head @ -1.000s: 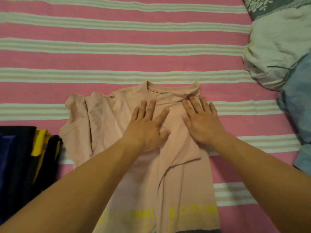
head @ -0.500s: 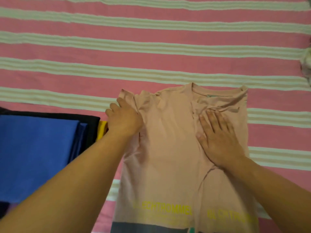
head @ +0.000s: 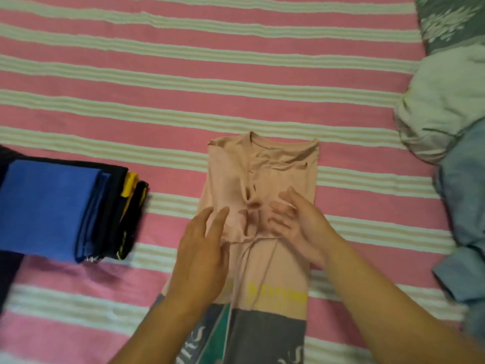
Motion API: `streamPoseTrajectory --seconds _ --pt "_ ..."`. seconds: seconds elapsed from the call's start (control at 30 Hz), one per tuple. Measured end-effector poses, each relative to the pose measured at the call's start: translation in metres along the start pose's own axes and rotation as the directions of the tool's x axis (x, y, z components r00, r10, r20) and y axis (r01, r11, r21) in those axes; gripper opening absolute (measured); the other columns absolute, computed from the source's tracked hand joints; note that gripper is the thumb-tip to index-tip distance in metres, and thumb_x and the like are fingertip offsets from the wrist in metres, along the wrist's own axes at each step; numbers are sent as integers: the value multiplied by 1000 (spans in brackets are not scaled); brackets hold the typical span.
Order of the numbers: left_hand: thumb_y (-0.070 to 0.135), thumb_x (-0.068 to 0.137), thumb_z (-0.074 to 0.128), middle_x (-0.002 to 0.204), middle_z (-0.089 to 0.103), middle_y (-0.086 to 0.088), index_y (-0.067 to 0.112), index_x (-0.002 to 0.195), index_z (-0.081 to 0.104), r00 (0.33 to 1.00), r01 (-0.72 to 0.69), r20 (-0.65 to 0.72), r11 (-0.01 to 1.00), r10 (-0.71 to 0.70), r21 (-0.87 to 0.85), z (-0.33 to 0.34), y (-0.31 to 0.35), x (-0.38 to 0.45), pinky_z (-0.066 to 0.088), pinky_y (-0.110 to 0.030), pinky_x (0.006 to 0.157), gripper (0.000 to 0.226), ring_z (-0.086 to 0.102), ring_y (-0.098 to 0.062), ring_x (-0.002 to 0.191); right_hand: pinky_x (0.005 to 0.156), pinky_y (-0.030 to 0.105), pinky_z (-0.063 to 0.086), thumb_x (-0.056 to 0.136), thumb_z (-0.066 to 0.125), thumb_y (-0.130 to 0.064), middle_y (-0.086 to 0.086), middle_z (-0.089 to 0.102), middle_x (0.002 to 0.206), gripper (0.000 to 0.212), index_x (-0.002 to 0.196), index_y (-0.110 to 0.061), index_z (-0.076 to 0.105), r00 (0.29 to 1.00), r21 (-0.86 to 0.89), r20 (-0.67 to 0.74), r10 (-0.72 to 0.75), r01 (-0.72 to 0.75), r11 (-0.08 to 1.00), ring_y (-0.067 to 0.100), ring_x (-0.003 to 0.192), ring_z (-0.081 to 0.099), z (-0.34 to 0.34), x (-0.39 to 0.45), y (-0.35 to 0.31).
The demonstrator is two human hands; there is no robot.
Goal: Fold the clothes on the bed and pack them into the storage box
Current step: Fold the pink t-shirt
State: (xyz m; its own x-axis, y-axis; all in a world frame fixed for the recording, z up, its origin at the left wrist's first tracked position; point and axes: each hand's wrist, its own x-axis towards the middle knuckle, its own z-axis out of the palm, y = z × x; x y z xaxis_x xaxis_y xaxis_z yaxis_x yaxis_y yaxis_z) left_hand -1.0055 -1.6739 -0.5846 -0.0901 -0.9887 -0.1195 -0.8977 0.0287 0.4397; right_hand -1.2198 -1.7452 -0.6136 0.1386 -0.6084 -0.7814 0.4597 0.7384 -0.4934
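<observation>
A peach T-shirt (head: 231,177) with yellow lettering and a grey lower band lies lengthwise on the bed, collar away from me. Both its sides are folded in toward the middle, forming a narrow strip. My left hand (head: 202,248) hovers flat over the shirt's left edge, fingers spread, holding nothing. My right hand (head: 296,222) sits over the shirt's right half, fingers apart and blurred, just above the folded sleeve. To the left lies a stack of folded clothes (head: 52,206), blue on top with black and yellow beneath. No storage box is in view.
The bed has a pink sheet with white stripes (head: 183,74). At the right edge lie a crumpled pale garment (head: 441,106) and a light blue garment (head: 464,219). A grey floral pillow (head: 451,19) sits at the top right.
The shirt's left sleeve and side have been folded over onto the middle. My left hand has moved from the left sleeve to the shirt's lower left. My right hand has lifted slightly.
</observation>
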Motion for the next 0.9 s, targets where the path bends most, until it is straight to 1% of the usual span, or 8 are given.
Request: streamPoseTrajectory --seconds 0.13,0.27,0.33,0.47,0.57,0.67,0.73,0.9 --pt "11 67 86 137 48 -27 17 145 47 980 194 28 975 -198 112 10 -48 -105 50 -59 95 88 53 -49 118 91 35 53 98 59 -36 -1 75 112 31 126 -22 64 999 -108 -2 41 -41 993 18 101 71 15 4 27" --pt "8 58 89 137 50 -26 18 150 44 874 407 185 886 -448 222 8 -98 -182 56 -59 85 103 55 -50 114 42 20 42 90 66 -9 11 64 75 15 104 -2 66 977 -266 -202 -69 13 964 11 48 55 23 11 28" --pt "14 59 89 137 52 -25 15 151 41 838 438 219 856 -500 276 8 -122 -206 58 -58 80 104 57 -49 113 33 16 35 91 67 -13 6 52 61 12 84 -4 64 953 -291 -298 -60 -31 956 8 37 43 28 18 22" --pt "22 55 93 131 56 -21 9 144 46 867 372 223 877 -445 303 17 -150 -221 60 -54 75 101 60 -44 109 36 14 36 91 67 -26 -1 55 62 12 86 -17 62 912 -301 -409 -38 -96 949 9 46 47 45 30 9" --pt "24 54 93 121 56 -15 12 141 50 861 408 205 874 -465 265 11 -150 -221 59 -51 70 98 59 -41 102 57 45 59 80 64 -23 9 68 94 35 113 -13 64 910 -385 -400 -104 -64 921 31 76 69 77 29 -2" --pt "33 50 97 101 54 -12 18 133 53 828 491 188 845 -529 213 7 -159 -229 57 -47 53 96 60 -39 80 70 34 49 89 57 -23 3 58 97 22 107 -13 54 903 -776 -237 -359 47 629 27 92 58 133 19 -14" --pt "37 50 98 101 52 -10 22 135 50 812 513 224 842 -539 167 7 -169 -235 57 -47 53 98 61 -38 80 75 35 49 93 54 -24 5 57 93 8 95 -17 57 884 -849 -106 -455 157 504 23 86 57 180 19 -14" --pt "38 77 82 128 39 1 34 153 30 777 578 367 811 -511 -95 4 -202 -234 51 -48 94 92 49 -28 120 60 36 61 97 56 -33 9 67 73 27 92 -7 63 953 -664 -63 -295 180 726 24 61 70 246 34 -7"
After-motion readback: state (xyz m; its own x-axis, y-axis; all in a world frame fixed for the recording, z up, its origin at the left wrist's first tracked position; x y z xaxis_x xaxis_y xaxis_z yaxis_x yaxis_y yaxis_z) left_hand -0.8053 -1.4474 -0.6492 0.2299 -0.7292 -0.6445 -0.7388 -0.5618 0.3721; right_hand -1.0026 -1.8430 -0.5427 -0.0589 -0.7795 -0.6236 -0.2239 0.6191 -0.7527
